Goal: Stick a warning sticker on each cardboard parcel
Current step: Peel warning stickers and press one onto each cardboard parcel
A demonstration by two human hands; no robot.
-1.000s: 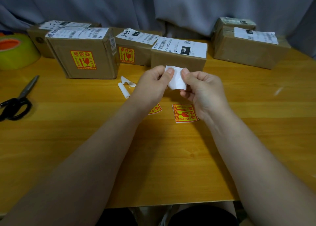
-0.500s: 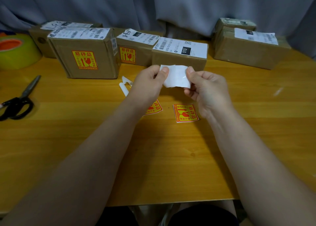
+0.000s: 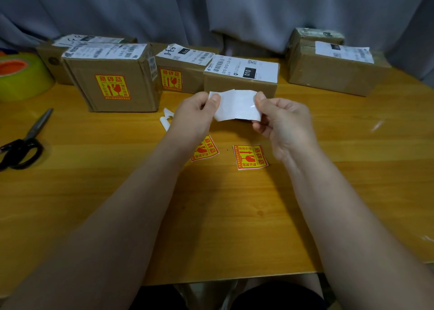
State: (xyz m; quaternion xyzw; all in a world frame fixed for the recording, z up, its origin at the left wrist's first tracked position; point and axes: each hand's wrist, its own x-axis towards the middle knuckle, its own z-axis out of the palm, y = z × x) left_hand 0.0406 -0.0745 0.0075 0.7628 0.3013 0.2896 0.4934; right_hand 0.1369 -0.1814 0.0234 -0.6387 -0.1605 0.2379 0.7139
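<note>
Head view: left hand [image 3: 196, 113] and right hand [image 3: 283, 119] are raised above the table [image 3: 234, 215]. Both pinch one white sticker sheet [image 3: 237, 106] by its opposite side edges, thumb against curled fingers on each side, with the sheet stretched between them. The blank side faces the camera (printed side not visible), and the top edge shows two offset layers.

The sheet hangs in front of the middle parcel [image 3: 242, 84], front face plain cardboard; whether the two touch cannot be told.

Further left, the large parcel [image 3: 141, 86] carries a yellow-red warning sticker [image 3: 112, 87] on its front. Between those two, the second parcel [image 3: 192, 79] carries a smaller warning sticker [image 3: 171, 80]. The right parcel [image 3: 333, 74] stands well apart, with a label on top.

On the table below the right hand lies a loose sticker [image 3: 250, 157], flat and in full view. A covered sticker [image 3: 206, 151] lies partly under the left forearm. The white backing curls [image 3: 166, 119] are just left of the left hand. The scissors [image 3: 23, 145] and tape roll [image 3: 21, 77] are at the left edge
</note>
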